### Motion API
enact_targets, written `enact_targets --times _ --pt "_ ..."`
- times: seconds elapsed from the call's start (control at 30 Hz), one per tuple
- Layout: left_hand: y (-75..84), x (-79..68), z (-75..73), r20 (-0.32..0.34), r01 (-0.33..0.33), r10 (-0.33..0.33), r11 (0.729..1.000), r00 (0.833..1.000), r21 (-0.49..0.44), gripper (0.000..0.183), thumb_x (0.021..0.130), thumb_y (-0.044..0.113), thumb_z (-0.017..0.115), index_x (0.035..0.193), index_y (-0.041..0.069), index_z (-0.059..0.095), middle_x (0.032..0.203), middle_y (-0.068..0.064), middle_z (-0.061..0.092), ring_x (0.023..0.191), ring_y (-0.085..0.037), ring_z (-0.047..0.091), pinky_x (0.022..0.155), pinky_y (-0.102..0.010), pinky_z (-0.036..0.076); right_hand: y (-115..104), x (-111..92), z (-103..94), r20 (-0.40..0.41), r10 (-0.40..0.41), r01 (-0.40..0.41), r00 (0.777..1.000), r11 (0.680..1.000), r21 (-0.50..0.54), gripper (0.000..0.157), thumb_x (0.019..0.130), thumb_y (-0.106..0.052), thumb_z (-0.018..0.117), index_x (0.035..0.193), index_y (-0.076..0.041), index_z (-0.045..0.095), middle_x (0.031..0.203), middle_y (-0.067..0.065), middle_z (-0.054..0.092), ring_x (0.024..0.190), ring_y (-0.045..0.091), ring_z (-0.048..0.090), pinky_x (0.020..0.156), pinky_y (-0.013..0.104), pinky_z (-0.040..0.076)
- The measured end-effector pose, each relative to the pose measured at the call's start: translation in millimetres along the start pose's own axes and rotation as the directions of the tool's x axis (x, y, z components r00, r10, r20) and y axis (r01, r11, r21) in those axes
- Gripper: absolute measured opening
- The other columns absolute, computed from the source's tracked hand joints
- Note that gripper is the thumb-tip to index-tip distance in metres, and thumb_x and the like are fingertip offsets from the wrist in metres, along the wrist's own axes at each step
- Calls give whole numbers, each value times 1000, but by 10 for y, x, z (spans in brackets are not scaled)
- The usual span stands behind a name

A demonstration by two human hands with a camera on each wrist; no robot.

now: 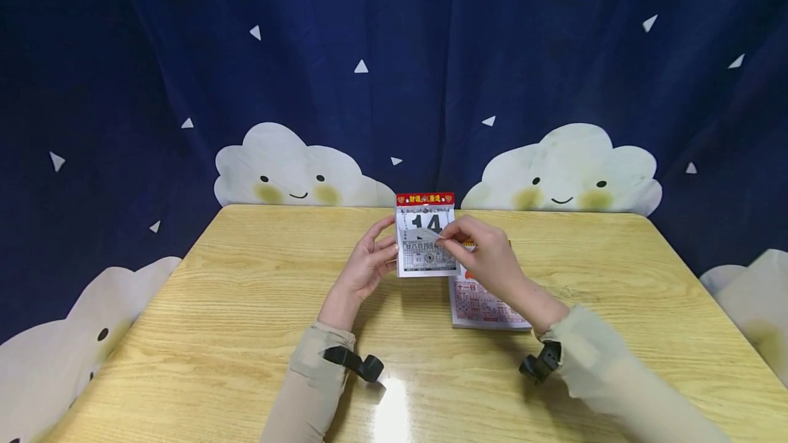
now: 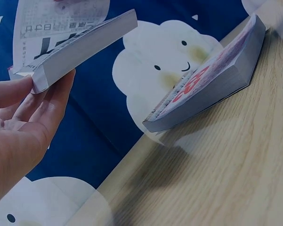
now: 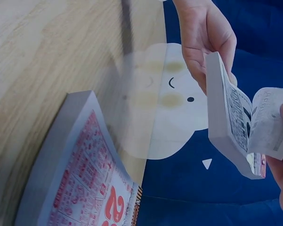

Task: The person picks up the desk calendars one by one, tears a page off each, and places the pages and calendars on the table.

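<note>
A small tear-off calendar [image 1: 429, 262] with a red header and a large black 14 is held up above the table. My left hand [image 1: 364, 262] grips its left edge, thumb in front and fingers behind, as the left wrist view shows. With thumb and forefinger, my right hand [image 1: 486, 251] pinches the lifted top sheet [image 3: 269, 120], which curls away from the pad. A second, larger calendar pad [image 1: 486, 303] with red print lies on the table below my right hand, which partly hides it. Its thick page block [image 2: 216, 101] shows in the left wrist view.
The light wooden table [image 1: 215, 306] reaches back to a dark blue curtain [image 1: 394, 74] printed with smiling clouds and white triangles. A black wrist camera [image 1: 353, 362] sits on the left forearm and another wrist camera [image 1: 542, 362] on the right.
</note>
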State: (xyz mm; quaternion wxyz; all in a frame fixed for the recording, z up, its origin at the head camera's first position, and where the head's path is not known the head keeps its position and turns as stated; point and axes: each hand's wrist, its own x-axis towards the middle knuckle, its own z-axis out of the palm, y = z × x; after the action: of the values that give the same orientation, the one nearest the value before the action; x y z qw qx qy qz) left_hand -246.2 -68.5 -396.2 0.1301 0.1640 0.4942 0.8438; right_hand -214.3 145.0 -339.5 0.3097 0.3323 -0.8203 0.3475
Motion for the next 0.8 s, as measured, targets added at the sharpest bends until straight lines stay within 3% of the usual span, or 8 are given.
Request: enact_targets --times 0.33,0.67,0.8 --pt "-1 -7 -6 0 -3 3 1000 1000 5 58 89 -11 39 142 7 24 101 3 66 82 -14 65 70 -27 51 63 108 -78 -90 134 -133 987 991 23 15 73 -5 74 86 -4 66 77 3 67 64 10 62 62 13 49" --pt "7 -10 10 7 -2 2 1000 1000 -2 58 88 -11 39 141 6 25 98 3 67 80 -12 65 70 -27 51 147 197 -116 -136 282 -267 950 956 119 11 82 -14 66 88 -4 69 81 6 68 66 3 54 57 10 43" --pt "5 -14 12 10 -2 2 1000 1000 7 58 88 -11 40 141 5 26 97 3 67 79 -12 65 69 -26 50 71 274 -163 -123 338 -319 933 935 155 12 82 -10 66 88 0 68 81 10 67 66 2 54 58 9 43"
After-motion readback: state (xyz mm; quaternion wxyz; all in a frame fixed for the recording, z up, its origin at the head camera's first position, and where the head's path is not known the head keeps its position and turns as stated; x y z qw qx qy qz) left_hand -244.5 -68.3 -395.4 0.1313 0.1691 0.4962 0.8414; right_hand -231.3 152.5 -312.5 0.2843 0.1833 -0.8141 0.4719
